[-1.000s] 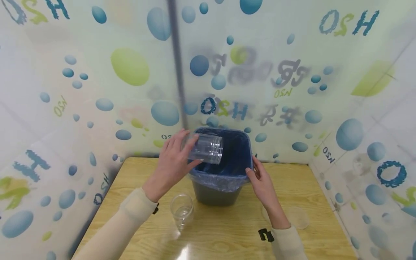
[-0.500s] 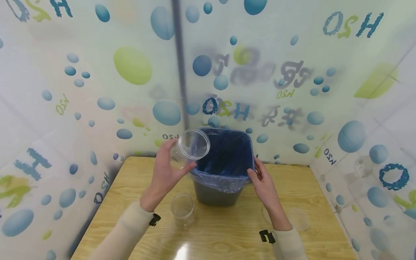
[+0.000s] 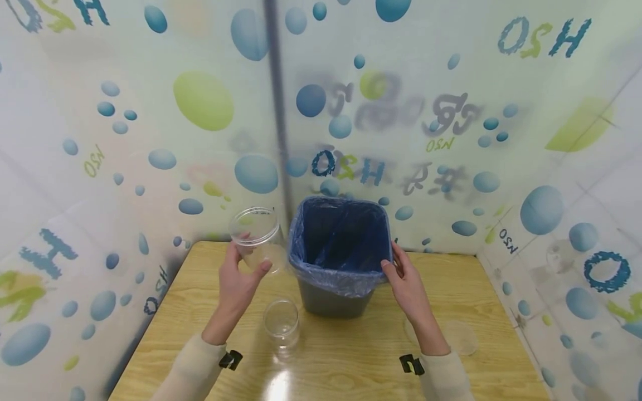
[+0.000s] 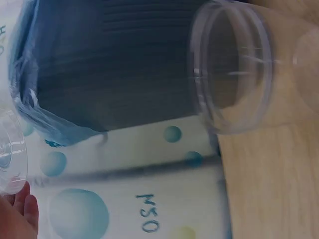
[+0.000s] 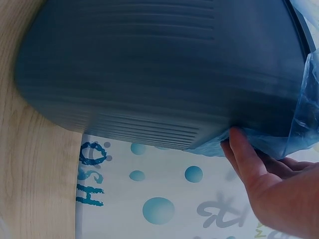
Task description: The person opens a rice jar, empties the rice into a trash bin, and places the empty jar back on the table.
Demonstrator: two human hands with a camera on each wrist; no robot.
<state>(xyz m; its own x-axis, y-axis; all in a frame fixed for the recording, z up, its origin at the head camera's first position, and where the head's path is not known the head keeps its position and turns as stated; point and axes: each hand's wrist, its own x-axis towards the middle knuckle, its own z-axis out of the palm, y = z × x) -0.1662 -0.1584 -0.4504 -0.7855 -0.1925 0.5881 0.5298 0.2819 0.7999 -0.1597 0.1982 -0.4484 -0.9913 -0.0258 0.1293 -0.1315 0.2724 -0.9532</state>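
My left hand (image 3: 236,287) grips a clear plastic jar (image 3: 258,245) with its thumb and fingers, held above the table just left of a dark trash can (image 3: 336,301). The jar's open mouth faces up, slightly tilted, and nothing shows inside it. A blue bag (image 3: 346,281) lines the trash can and folds over its rim. My right hand (image 3: 408,289) holds the trash can's right rim, thumb on top; in the right wrist view its fingers (image 5: 244,154) press the bag against the outer wall. A second clear jar (image 3: 282,326) stands upright in front of the can.
Thin clear discs like lids (image 3: 460,338) lie on the wooden table (image 3: 351,362) near my right forearm, partly hidden by it. Patterned curtain-like walls (image 3: 426,100) close off the back and both sides, with the trash can near the back one.
My left hand has moved the jar from over the trash can's opening out to the left, turning it from lying sideways to mouth up. The right hand has stayed on the rim.
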